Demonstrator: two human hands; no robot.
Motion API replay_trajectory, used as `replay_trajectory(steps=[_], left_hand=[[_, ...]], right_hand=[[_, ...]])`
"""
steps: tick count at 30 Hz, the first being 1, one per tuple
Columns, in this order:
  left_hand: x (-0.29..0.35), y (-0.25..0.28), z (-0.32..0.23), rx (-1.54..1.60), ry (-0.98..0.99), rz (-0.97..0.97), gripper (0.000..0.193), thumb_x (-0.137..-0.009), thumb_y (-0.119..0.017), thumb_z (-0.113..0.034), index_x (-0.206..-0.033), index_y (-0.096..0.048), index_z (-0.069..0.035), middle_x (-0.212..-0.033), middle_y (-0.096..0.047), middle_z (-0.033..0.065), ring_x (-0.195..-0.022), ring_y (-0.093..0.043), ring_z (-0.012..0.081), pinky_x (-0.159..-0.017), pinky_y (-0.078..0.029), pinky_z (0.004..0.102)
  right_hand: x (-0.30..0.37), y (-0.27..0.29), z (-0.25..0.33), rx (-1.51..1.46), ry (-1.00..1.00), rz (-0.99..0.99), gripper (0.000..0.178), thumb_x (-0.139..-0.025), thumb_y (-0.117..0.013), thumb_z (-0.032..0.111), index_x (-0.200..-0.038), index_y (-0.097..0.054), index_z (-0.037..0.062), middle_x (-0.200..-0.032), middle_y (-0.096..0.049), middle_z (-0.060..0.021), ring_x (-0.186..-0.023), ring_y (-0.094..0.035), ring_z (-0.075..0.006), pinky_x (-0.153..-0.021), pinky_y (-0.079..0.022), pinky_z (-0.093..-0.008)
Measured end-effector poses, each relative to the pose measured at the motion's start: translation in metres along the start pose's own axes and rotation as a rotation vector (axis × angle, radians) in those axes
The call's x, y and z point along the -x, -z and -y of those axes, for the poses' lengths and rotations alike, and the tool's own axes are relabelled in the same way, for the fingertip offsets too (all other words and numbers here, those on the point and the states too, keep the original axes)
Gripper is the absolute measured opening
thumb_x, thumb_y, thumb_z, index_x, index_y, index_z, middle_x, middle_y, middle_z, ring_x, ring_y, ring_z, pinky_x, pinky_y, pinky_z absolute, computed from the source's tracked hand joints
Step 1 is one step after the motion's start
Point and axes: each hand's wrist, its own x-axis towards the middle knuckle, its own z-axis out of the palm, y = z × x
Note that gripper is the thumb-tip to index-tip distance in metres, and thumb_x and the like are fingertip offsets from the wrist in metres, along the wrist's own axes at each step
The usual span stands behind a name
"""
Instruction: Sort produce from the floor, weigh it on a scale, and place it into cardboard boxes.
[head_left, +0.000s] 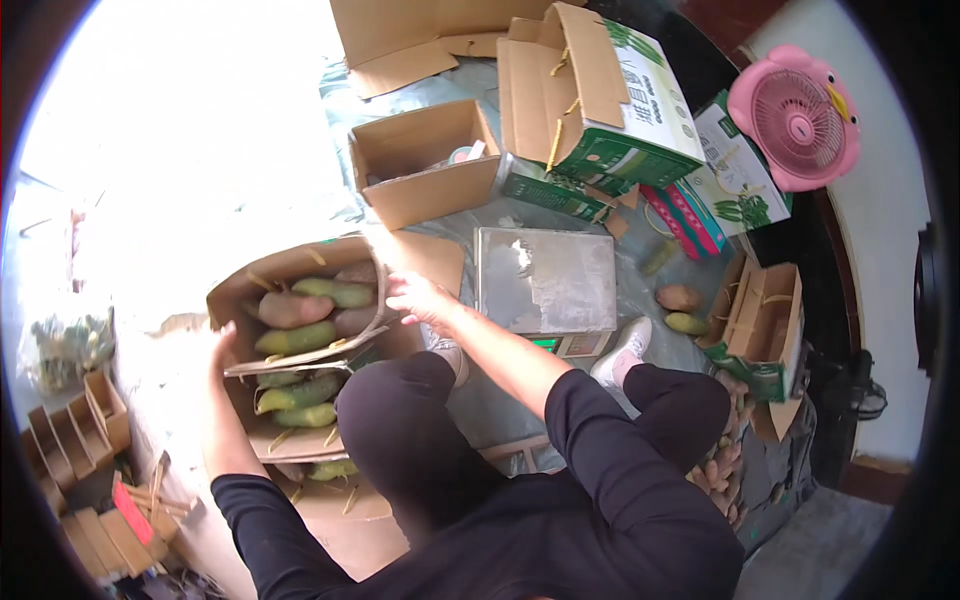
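Observation:
In front of me to the left stands an open cardboard box (370,275) of long green radishes (297,338) and pinkish-brown tubers (295,311). My left hand (224,345) is at its left side, thumb near the rim, slightly blurred against the glare. On the opposite side, my right hand (422,300) has its fingers against the box's right edge. Both hands seem to hold the box between them, though the left fingers are partly hidden. Closer to my knee, another box (270,440) contains more green radishes (300,405).
A flat scale (545,280) lies between the boxes and my right foot. Further off are an open box (430,195), a large white-green carton (640,110) and a pink fan (797,118). A small carton (760,325) and a tuber pile (722,475) sit right; cardboard dividers (75,445) stand left.

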Motion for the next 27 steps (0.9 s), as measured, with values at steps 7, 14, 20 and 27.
replay_trajectory(steps=[7,14,20,27], left_hand=[[0.012,-0.023,0.045,-0.212,-0.299,-0.280,0.050,-0.069,-0.063,-0.018,-0.116,-0.052,-0.001,-0.095,-0.062,0.0192,-0.088,-0.062,0.0300,-0.073,-0.050,0.0379],[0.036,-0.005,0.030,-0.457,0.065,-0.239,0.078,-0.074,-0.062,-0.045,-0.135,-0.031,-0.007,-0.119,-0.053,0.0243,-0.108,-0.053,0.0402,-0.090,-0.043,0.0489],[0.031,-0.007,0.044,-0.443,-0.047,-0.294,0.079,-0.079,-0.059,-0.049,-0.136,-0.031,-0.002,-0.121,-0.052,0.0264,-0.106,-0.053,0.0419,-0.090,-0.041,0.0505],[0.071,-0.012,-0.042,-0.140,-0.178,0.116,0.056,-0.082,-0.059,-0.025,-0.127,-0.044,0.004,-0.119,-0.055,0.0216,-0.106,-0.055,0.0312,-0.088,-0.046,0.0381]], right_hand=[[0.051,0.039,0.021,0.259,0.018,0.043,0.037,-0.079,-0.060,0.014,-0.114,-0.056,0.0035,-0.094,-0.061,-0.0059,-0.075,-0.057,-0.0130,-0.059,-0.047,-0.0282],[0.138,0.138,0.015,0.263,0.015,-0.186,0.038,-0.077,-0.061,0.015,-0.113,-0.056,0.0025,-0.092,-0.061,-0.0068,-0.074,-0.058,-0.0141,-0.056,-0.047,-0.0272],[0.239,0.179,0.033,0.221,0.141,-0.283,0.038,-0.079,-0.060,0.017,-0.113,-0.055,0.0016,-0.088,-0.060,-0.0047,-0.073,-0.057,-0.0114,-0.058,-0.045,-0.0253],[0.295,0.214,0.010,0.268,0.191,-0.315,0.039,-0.082,-0.060,0.020,-0.116,-0.053,0.0012,-0.092,-0.060,-0.0045,-0.081,-0.055,-0.0095,-0.066,-0.045,-0.0250]])
